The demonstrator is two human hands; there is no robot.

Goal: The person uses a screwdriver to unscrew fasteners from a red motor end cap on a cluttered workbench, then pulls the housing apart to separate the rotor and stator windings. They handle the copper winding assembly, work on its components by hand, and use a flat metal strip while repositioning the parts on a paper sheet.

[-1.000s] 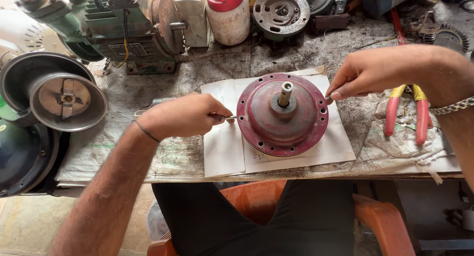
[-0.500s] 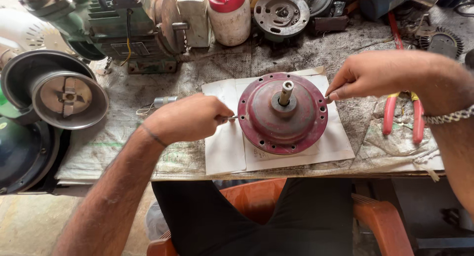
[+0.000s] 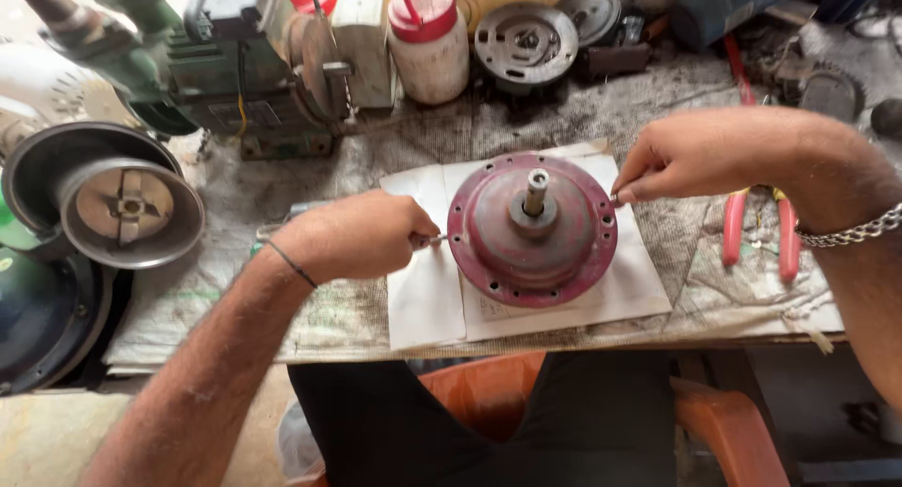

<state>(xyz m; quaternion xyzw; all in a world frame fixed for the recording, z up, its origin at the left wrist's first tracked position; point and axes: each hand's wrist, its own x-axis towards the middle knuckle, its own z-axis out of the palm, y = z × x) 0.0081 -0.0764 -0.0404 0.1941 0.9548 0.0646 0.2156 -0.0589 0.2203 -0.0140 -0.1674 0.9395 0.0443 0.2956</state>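
Observation:
A round dark-red metal housing (image 3: 532, 231) with a short steel shaft (image 3: 536, 190) in its middle lies on white paper sheets (image 3: 427, 290) on the bench. My left hand (image 3: 352, 233) is closed on a small metal piece at the housing's left rim. My right hand (image 3: 691, 158) pinches another small metal piece at the right rim. What the pieces are is too small to tell. A chain bracelet (image 3: 855, 231) is on my right wrist, a thin black band (image 3: 293, 264) on my left.
Red-handled pliers (image 3: 759, 233) lie right of the paper. A green machine (image 3: 235, 69), a white bottle with a red cap (image 3: 428, 41) and a grey round part (image 3: 524, 42) stand at the back. A large metal pulley (image 3: 127, 210) sits left. An orange chair (image 3: 714, 421) is below.
Both hands stay at the housing's rim. The view has shifted slightly; my left hand sits a little nearer the left rim.

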